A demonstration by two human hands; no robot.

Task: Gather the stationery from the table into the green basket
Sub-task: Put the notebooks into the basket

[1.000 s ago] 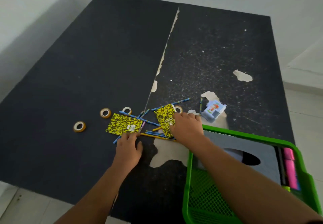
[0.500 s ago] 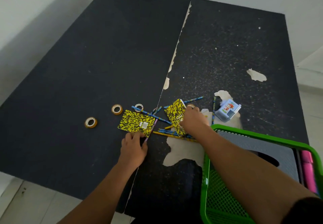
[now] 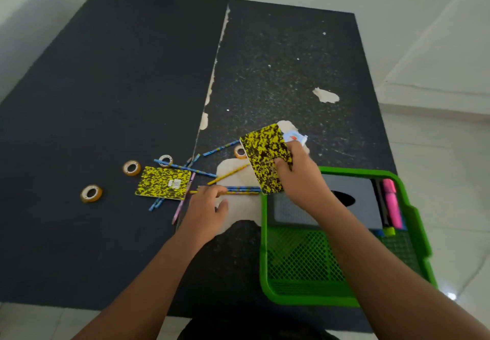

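Table top under both hands: dark cloth-like cover, matt & rough w/ pale specks, peeled beside the left hand to a pale, smooth bare patch. Notebook in the right hand & second notebook left of the left hand: card/paper covers, smooth w/ slight sheen; pencils at the left fingertips look printed & smooth, tape rolls further left glossy, amber-clear. Green basket under the right forearm: plastic, shiny rim, open mesh walls; inside it a matt grey box, material unclear, & a glossy pink plastic highlighter.
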